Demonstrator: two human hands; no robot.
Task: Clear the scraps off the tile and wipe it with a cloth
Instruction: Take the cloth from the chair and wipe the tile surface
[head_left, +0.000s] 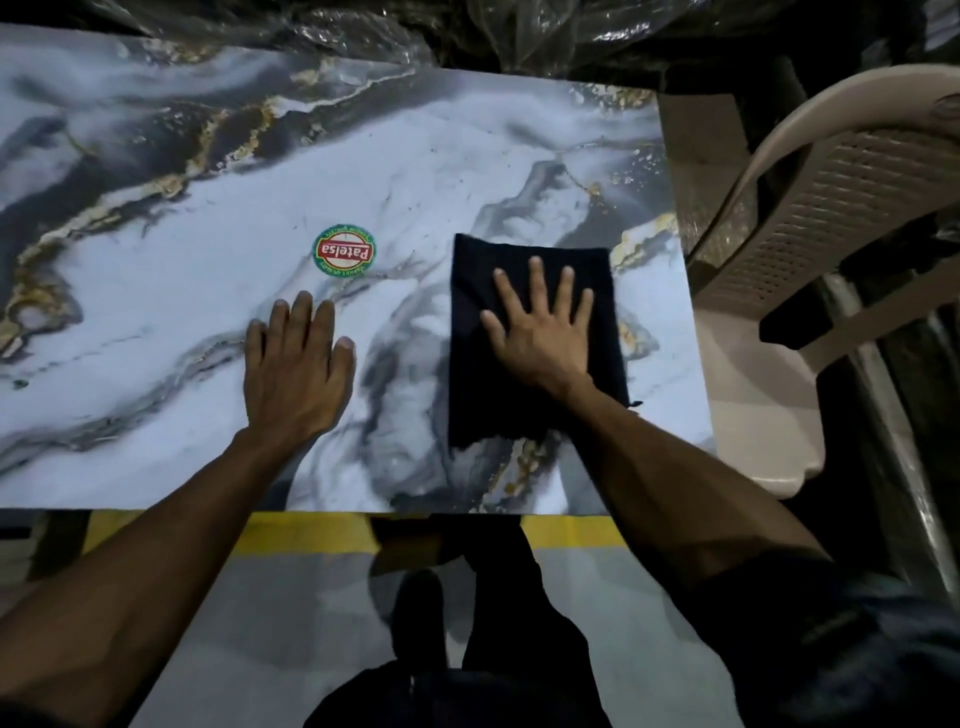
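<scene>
A large marble-patterned tile in white, grey and gold lies flat in front of me. A dark folded cloth lies on its right part. My right hand presses flat on the cloth with fingers spread and straight. My left hand rests flat on the bare tile to the left of the cloth, fingers straight. A round green and red sticker sits on the tile just beyond my left hand. Tiny dark specks dot the tile above the cloth.
A beige plastic chair stands close to the tile's right edge. Crumpled clear plastic sheeting lies beyond the far edge. Below the near edge are a yellow floor stripe and my dark shoe.
</scene>
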